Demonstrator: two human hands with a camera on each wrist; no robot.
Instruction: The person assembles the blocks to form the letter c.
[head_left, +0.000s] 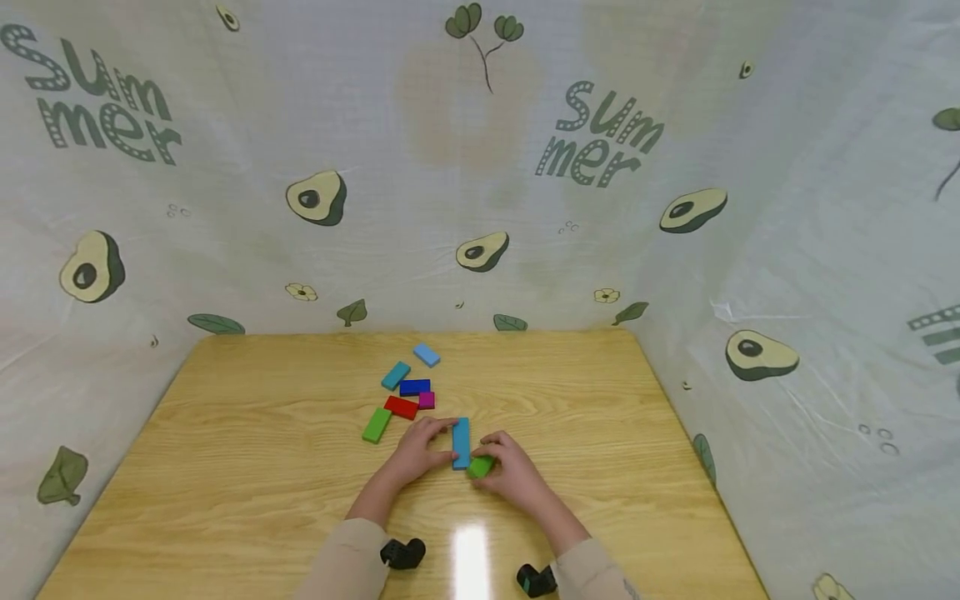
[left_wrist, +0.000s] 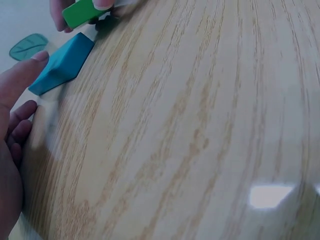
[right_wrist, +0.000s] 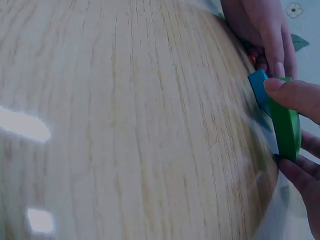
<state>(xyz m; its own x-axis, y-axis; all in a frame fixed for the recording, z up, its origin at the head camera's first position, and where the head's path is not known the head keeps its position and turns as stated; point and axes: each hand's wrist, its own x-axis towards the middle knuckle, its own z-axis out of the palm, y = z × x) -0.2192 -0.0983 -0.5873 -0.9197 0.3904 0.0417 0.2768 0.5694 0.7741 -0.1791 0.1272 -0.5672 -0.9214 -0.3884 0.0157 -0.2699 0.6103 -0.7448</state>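
Observation:
A long blue block (head_left: 461, 443) lies on the wooden table, pointing away from the person. Thumb and index finger of the left hand (head_left: 415, 454) hold it from its left side, one toward each end; in the left wrist view the thumb touches the block (left_wrist: 65, 62). To its right, the right hand (head_left: 517, 477) pinches a green block (head_left: 481, 467) close to the blue block's near end. The right wrist view shows this green block (right_wrist: 285, 125) tilted between thumb and fingers. Whether the two blocks touch is unclear.
Beyond the left hand lie a second green block (head_left: 377, 425), a red block (head_left: 401, 407), a small magenta block (head_left: 427, 401), a dark blue block (head_left: 415, 387), a teal block (head_left: 396, 375) and a light blue block (head_left: 427, 355). A patterned cloth (head_left: 405, 275) stands behind the table.

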